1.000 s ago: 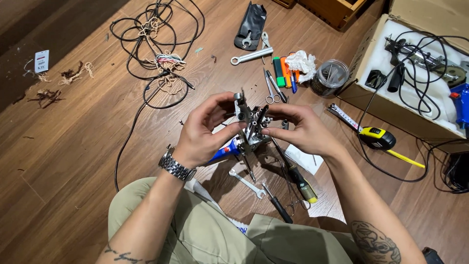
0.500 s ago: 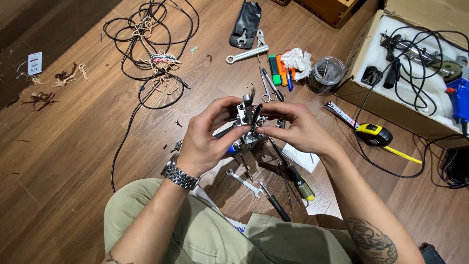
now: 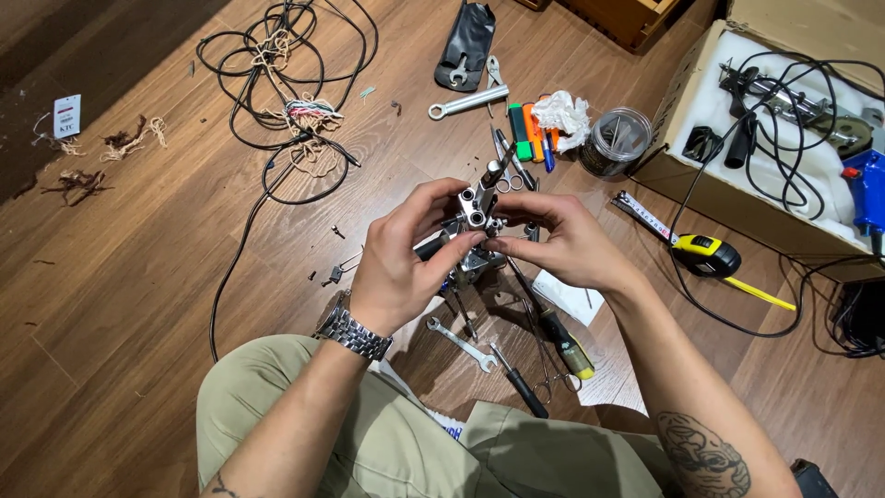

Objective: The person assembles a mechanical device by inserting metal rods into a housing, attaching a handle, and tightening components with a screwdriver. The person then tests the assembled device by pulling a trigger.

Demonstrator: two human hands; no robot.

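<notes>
Starting at the far left of the wooden floor, we see a small white tag and scraps of brown fibre, then a loose tangle of black cable with a knot of coloured string in it. Coming to the middle, our left hand, a steel watch on its wrist, is closed around a small metal assembly, a silver block with round holes on a dark stem, held up above the floor just over our lap. Our right hand meets it from the right, thumb and fingertips pinched on the block's right side. We judge the step in hand to be fitting or adjusting a small part on this block; the next move seems to call for a steady left grip and fine fingertip work from the right. Under the hands lie a small spanner, screwdrivers and a sheet of paper. Farther off lie a black pouch, a larger spanner and some markers, then a clear round jar whose contents we cannot make out. Right of that a yellow tape measure lies with its blade pulled out. At the far right an open cardboard box, lined with white foam, holds a metal tool, black cables and a blue tool at its right edge.
</notes>
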